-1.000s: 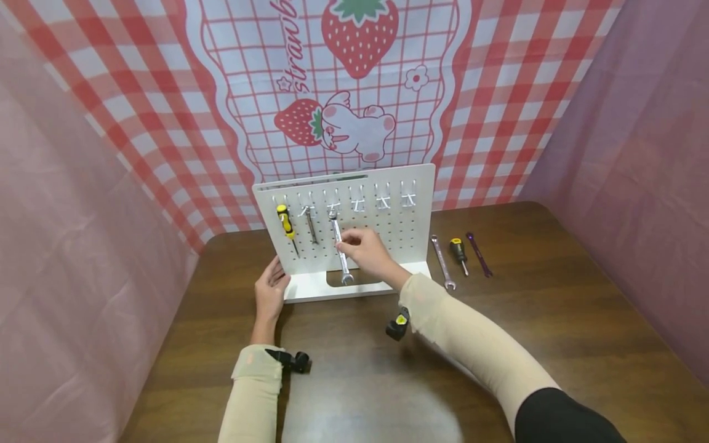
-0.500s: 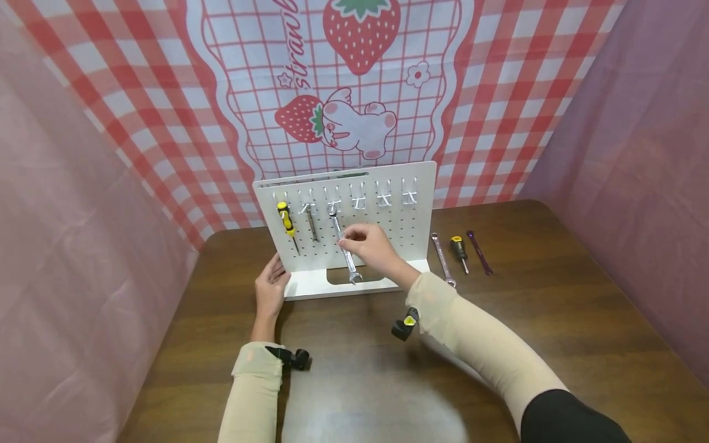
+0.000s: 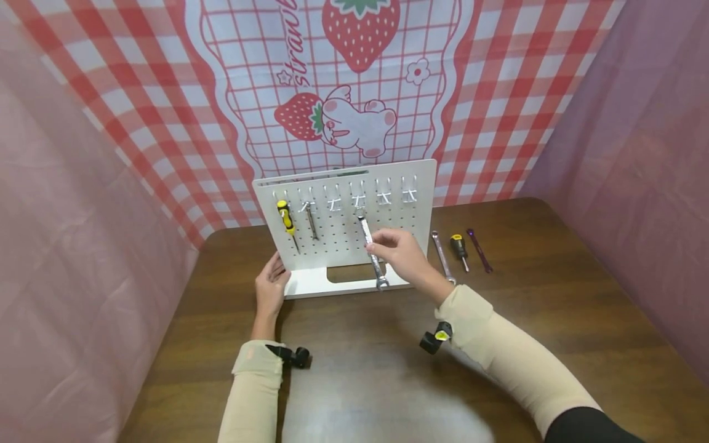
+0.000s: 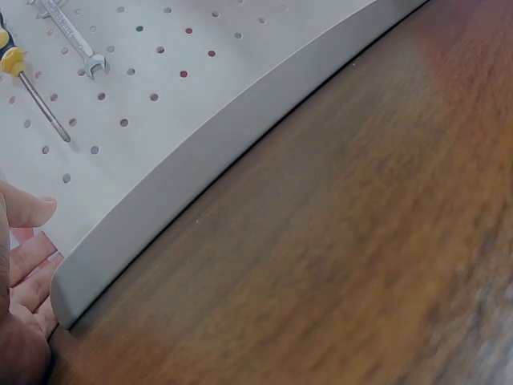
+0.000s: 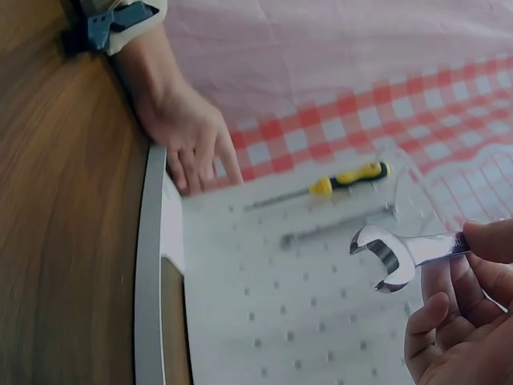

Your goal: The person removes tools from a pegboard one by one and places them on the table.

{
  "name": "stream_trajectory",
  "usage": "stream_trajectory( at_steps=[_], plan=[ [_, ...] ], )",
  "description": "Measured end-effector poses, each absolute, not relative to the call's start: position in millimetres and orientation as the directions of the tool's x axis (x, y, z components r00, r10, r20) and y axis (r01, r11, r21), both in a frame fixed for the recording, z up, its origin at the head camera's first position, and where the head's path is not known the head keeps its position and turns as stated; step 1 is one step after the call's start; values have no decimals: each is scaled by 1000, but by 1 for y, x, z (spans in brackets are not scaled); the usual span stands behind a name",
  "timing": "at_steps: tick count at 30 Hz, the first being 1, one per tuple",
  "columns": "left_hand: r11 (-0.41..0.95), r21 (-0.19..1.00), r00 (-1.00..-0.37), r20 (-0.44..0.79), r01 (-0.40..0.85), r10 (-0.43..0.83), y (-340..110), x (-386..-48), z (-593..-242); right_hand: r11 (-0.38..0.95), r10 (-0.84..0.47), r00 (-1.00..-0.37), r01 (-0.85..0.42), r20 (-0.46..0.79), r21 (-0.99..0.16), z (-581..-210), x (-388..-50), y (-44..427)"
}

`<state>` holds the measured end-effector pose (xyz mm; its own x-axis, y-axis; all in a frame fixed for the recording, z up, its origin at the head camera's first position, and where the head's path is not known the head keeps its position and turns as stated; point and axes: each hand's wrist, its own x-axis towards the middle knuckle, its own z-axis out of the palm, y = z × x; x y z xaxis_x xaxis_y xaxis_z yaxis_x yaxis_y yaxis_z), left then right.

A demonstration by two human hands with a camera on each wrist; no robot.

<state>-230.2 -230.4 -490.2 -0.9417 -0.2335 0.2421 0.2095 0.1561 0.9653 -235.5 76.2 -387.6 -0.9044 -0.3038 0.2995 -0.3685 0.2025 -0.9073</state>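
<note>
My right hand (image 3: 400,253) pinches a silver combination wrench (image 3: 372,252) by its shank in front of the white pegboard stand (image 3: 338,244). The wrench's ring end points up at the fourth hook (image 3: 358,201) from the left; whether they touch I cannot tell. In the right wrist view its open jaw end (image 5: 393,258) sticks out past the fingers. At the stand's lower left corner my left hand (image 3: 271,288) rests with fairly straight fingers against the side edge. A yellow-and-black screwdriver (image 3: 286,219) hangs on the first hook and a small wrench (image 3: 311,221) on the second.
Right of the stand on the wooden table (image 3: 360,369) lie a silver wrench (image 3: 442,255), a short black-and-yellow screwdriver (image 3: 458,249) and a purple wrench (image 3: 479,251). The third hook (image 3: 333,205) and two right-hand hooks (image 3: 408,196) hold nothing. A checked cloth (image 3: 487,123) hangs behind.
My right hand has moved right with the wrench, from in front of the third hook to the fourth. The left hand has stayed at the stand's corner.
</note>
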Motion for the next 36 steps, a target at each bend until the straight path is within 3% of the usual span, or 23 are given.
stream_trajectory(
  at_steps=[15,25,36],
  plan=[
    [175,961,-939,253,216,-231,-232,-231,-488,421,-68,-986,-169,154,-891,-405,-256,184],
    [177,961,-940,252,214,-232,-230,-229,-489,541,70,-990,-62,118,-839,-439,-286,264],
    [185,958,-938,260,220,-229,-231,-231,-490,680,118,-992,42,53,-732,-466,-310,319]
  ],
)
